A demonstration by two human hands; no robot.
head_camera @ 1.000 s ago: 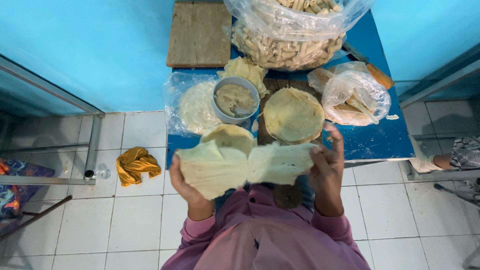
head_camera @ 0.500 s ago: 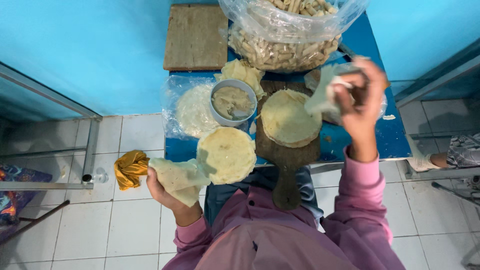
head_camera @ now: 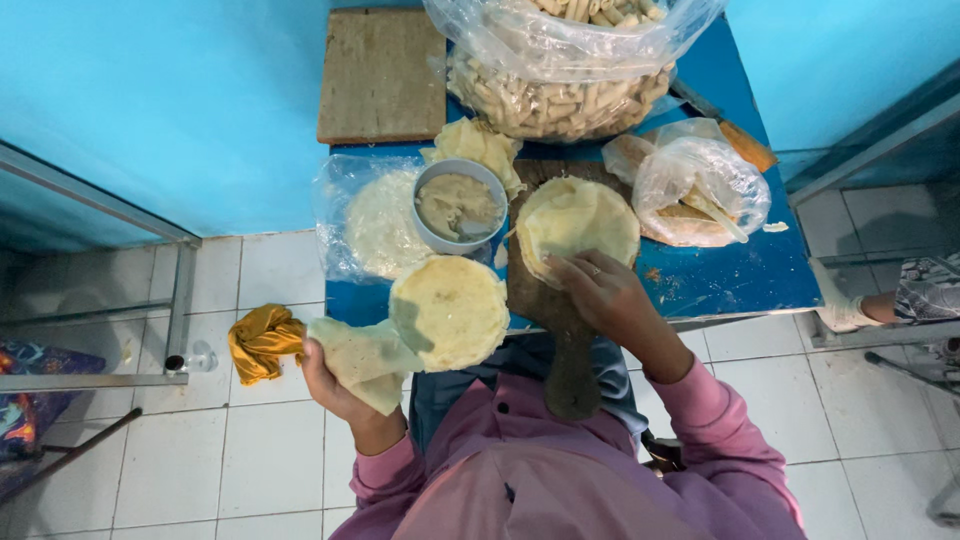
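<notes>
Down at the lower left of the head view, the left hand (head_camera: 335, 385) is closed around a thin, pale, floppy sheet of wrapper dough (head_camera: 362, 362), which drapes over the fingers and hangs off the table edge, right beside a crumpled mustard-yellow cloth (head_camera: 262, 340). Looks like it's held out to the side so it stays off the work surface.

Just right of that, near frame centre, sits a round stack of pale yellow wrappers (head_camera: 450, 310), touching the held sheet's edge.

Centre-right, the right hand (head_camera: 598, 295) rests fingers-down, fairly flat and spread, on the lower rim of another round pale wrapper (head_camera: 578, 222) laid out on a dark wooden paddle-shaped board (head_camera: 550, 310). I'd guess the board gives it a flat base, and the hand is pressing or smoothing the edge. It isn't gripping anything as far as I can tell.

Above centre there's a grey metal bowl of beige filling paste (head_camera: 459, 205), close to both hands. Left of it is a clear plastic bag of flat white sheets (head_camera: 372, 222).

Top of frame: a big clear bag of finished pale rolls (head_camera: 560, 70), a bare wooden board (head_camera: 382, 75) and, at right, a smaller clear bag (head_camera: 695, 180), all on the blue table (head_camera: 740, 275).
</notes>
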